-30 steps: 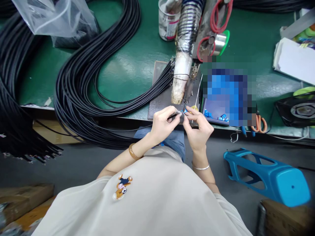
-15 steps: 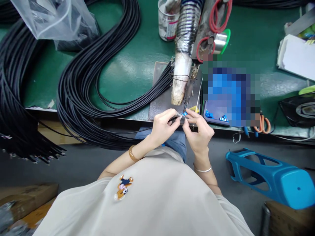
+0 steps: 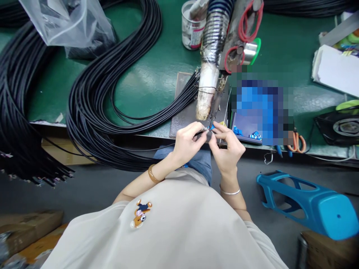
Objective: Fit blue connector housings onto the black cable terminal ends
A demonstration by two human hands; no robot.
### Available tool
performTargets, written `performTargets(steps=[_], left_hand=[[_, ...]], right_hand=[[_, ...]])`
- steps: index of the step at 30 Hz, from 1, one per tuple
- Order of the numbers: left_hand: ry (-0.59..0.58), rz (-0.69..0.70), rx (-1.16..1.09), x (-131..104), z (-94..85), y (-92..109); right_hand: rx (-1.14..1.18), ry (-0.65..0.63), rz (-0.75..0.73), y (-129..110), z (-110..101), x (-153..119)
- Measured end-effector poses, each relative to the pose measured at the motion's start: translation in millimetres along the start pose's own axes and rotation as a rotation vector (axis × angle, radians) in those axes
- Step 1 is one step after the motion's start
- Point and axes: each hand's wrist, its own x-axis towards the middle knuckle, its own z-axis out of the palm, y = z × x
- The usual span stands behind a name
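Note:
At the bench's front edge, my left hand [image 3: 188, 142] is closed in a pinch on the end of a black cable [image 3: 199, 132]. Facing it, my right hand [image 3: 227, 148] pinches a small blue connector [image 3: 212, 127], which meets the cable end. A thin pale wire [image 3: 227, 106] runs down to my right fingers; whether they grip it too I cannot tell. The narrow tip of a soldering iron [image 3: 211, 121] comes down from its mount onto or just above the connector. Fingers partly hide the joint between cable and connector.
A taped fume hose [image 3: 206, 89] hangs above my hands. Coiled black cables [image 3: 92, 101] fill the left. On the right are a tray [image 3: 249, 123] with blue connectors, partly pixelated, orange-handled pliers [image 3: 297, 143], a small fan [image 3: 338, 125] and a blue stool [image 3: 308, 203].
My right fingers and the blue connector have shifted slightly up and right, and the connector now lies at the iron's tip. My left hand keeps its pinch. The camera view has shifted a little.

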Motion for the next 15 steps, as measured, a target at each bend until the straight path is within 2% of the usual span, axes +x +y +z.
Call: performTargets(steps=[5, 11, 13, 15], left_hand=[[-0.036, -0.031, 0.001, -4.2, 0.1, -2.1], [-0.049, -0.056, -0.034, -4.9, -0.3, 0.1], [-0.073, -0.121, -0.088, -5.8, -1.4, 0.7], [-0.129, -0.251, -0.189, -7.0, -3.4, 0.1]], right_hand=[[-0.054, -0.04, -0.049, 2.1, -1.0, -2.4], [-0.052, -0.01, -0.045, 1.1, -2.7, -5.0], [-0.045, 0.008, -0.036, 1.0, -2.9, -6.5], [-0.024, 0.021, -0.004, 2.1, -2.9, -8.0]])
